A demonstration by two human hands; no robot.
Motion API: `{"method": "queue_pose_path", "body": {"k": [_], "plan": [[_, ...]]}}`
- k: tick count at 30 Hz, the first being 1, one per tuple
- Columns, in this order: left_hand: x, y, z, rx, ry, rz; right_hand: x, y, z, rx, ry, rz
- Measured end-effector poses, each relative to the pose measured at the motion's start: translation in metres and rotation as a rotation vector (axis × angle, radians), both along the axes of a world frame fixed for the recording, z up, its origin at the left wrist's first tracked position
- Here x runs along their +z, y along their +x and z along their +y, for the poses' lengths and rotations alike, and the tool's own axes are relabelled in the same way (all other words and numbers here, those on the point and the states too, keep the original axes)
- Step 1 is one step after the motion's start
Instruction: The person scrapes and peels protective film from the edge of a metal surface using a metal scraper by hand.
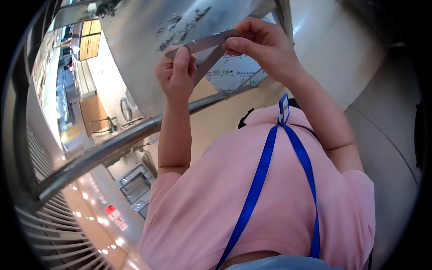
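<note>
My left hand [176, 74] pinches one end of a flat grey strip [207, 42], thumb on top and fingers curled beneath. At the other end, my right hand [270, 49] grips the strip between thumb and fingers. Held between both hands, the strip spans the gap over a shiny metal surface [139, 58]. Dark, flaky scraps [182, 24] lie on that surface just beyond the strip. Whether the strip is tape or thin metal I cannot tell.
A metal rail [135, 132] runs along the near side of the metal surface. Patterned sheeting with printed lettering [234, 74] shows below my right hand. A blue lanyard [256, 189] with a badge [284, 108] hangs over my pink shirt. White slatted bars [54, 225] stand at lower left.
</note>
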State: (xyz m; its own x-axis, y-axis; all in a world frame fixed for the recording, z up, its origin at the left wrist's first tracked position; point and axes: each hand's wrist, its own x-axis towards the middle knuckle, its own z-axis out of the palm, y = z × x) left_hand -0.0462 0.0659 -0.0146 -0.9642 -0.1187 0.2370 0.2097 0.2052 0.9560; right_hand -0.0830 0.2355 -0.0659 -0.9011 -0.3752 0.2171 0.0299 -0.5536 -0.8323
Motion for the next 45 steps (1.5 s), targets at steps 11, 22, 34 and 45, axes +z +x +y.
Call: {"method": "queue_pose_path", "body": {"k": [11,22,34,45], "plan": [[0.014,0.036,-0.059,0.147,0.237,0.158,0.088,-0.027,-0.063,0.534,0.421,-0.157],[-0.009,0.046,-0.083,0.157,0.518,0.184,0.115,-0.055,-0.14,0.452,0.809,0.678],[-0.009,0.045,-0.087,0.136,0.616,0.174,0.121,-0.042,-0.159,0.862,0.911,0.411],[-0.005,0.045,-0.088,0.225,0.696,0.142,0.132,-0.056,-0.144,0.849,0.898,0.341]]}}
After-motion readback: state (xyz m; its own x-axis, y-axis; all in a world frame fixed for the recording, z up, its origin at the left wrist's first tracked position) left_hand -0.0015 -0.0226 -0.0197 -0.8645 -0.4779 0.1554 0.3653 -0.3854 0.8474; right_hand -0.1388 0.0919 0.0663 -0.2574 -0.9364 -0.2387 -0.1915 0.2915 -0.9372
